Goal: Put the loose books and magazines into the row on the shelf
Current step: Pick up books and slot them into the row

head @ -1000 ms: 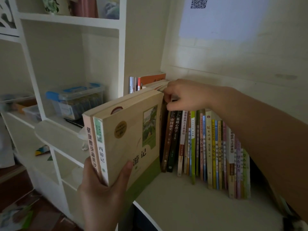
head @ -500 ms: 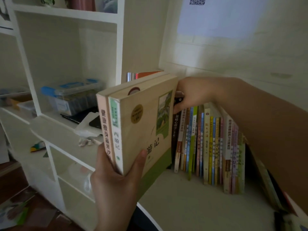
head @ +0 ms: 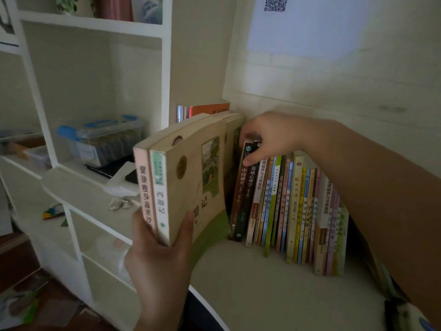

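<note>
My left hand [head: 157, 266] grips two thick cream paperbacks [head: 186, 182] from below, spines toward me, held upright at the left end of the row of books [head: 293, 211]. The row stands on the white shelf surface [head: 274, 290], thin colourful spines leaning slightly. My right hand [head: 267, 137] reaches across from the right and pinches the tops of the two dark-spined books [head: 243, 194] at the row's left end, tipping them right. A cream book [head: 235, 130] stands between the held pair and the dark books.
Behind the held books a few more books, one orange [head: 210, 108], stand against the white upright. Left compartments hold a clear box with a blue lid [head: 102, 137], a dark flat object and crumpled paper [head: 121, 203]. A sheet with a QR code [head: 274, 3] hangs above.
My left hand has carried the two paperbacks up and right, close against the row's left end. My right hand stays on the dark books' tops, its thumb now showing on their spines.
</note>
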